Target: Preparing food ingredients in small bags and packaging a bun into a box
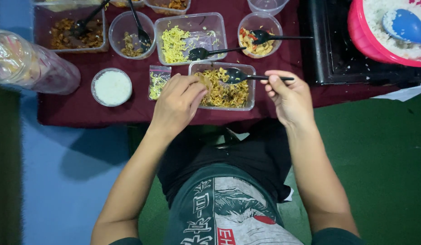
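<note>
— Across the desk, under its maroon cloth, what is the count, largest item first?

— One pink tub of rice with a blue scoop at far right. One clear plastic jar lying on its side at left. Three rectangular clear containers fully in view, two round clear bowls, one small round cup of white grains, one small bag of noodles. Five black spoons.

— The grips?

— Left hand: fingers curled nearly closed, pinching a small clump of food at the near left rim of the noodle container. Right hand: closed on the handle end of a black spoon.

— Position of that spoon?

— Level, handle pointing right into the right hand, bowl resting on the noodles, just right of the left fingertips.
</note>
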